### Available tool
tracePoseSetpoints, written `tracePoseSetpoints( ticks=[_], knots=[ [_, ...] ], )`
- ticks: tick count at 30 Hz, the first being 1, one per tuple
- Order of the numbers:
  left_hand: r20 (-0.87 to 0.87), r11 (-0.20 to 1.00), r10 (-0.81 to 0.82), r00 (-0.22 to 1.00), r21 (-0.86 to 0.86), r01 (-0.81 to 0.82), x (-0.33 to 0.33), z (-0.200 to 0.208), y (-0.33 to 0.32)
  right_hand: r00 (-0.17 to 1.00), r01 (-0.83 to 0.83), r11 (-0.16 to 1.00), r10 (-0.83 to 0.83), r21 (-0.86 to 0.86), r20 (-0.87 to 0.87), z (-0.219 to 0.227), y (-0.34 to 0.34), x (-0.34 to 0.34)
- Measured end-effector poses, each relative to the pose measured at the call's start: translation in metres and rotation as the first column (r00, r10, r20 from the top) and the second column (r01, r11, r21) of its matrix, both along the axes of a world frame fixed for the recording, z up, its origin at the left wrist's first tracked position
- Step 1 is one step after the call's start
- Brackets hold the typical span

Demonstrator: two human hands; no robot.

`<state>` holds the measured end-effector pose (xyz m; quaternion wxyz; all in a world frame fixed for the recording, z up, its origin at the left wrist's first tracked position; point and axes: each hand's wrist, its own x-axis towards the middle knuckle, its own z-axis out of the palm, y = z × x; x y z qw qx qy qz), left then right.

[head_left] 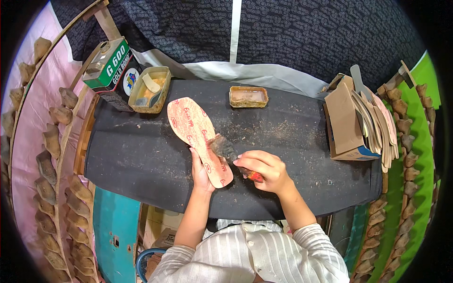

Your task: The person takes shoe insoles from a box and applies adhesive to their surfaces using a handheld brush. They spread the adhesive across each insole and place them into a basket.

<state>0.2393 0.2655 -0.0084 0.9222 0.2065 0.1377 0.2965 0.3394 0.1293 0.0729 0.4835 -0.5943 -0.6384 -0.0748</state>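
A sole-shaped insole board [191,120], pinkish tan with red print, is tilted over the table. My left hand [201,175] grips its narrower near end from the left, the thumb along the edge and the other fingers hidden underneath. A worn brush [225,147] is in my right hand [266,170], whose fingers are closed round its red and orange handle. The brush's dark, caked head points up and left and overlaps the board's right edge at mid-length. Whether the bristles press on the surface is hard to tell.
On the dark, crumb-strewn table [292,179] are a tub [164,96] of yellowish paste with spatulas and a small brown tray [248,97]. A green and black tin [109,70] is at the left. At the right, a cardboard box [343,122] holds stacked insoles. Racks of shoe lasts [52,141] flank both sides.
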Motion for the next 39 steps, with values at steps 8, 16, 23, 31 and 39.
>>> tracePoseSetpoints(
  ticks=[8,16,23,31,39],
  knots=[
    [0.108,1.0,-0.018,0.994,0.012,0.017,-0.004,-0.013,0.006,0.98,-0.156,0.979,0.136,-0.132,-0.149,0.007,-0.014,0.002],
    [-0.022,0.996,0.086,0.996,0.008,-0.086,0.001,0.003,0.001,0.997,-0.021,0.999,0.017,-0.05,-0.07,-0.003,-0.006,-0.005],
    [0.114,0.997,0.042,0.993,-0.07,-0.034,-0.004,-0.012,0.009,0.975,-0.161,0.982,0.141,-0.103,-0.173,-0.003,-0.021,-0.006],
    [0.123,0.997,0.02,0.992,-0.073,-0.012,-0.003,-0.009,0.008,0.994,0.01,1.0,-0.013,-0.028,-0.112,-0.012,-0.016,-0.017],
    [0.165,0.998,0.033,0.986,-0.058,-0.024,-0.004,-0.014,0.01,0.984,0.015,1.0,-0.019,-0.022,-0.18,-0.01,-0.026,-0.015]
  ],
)
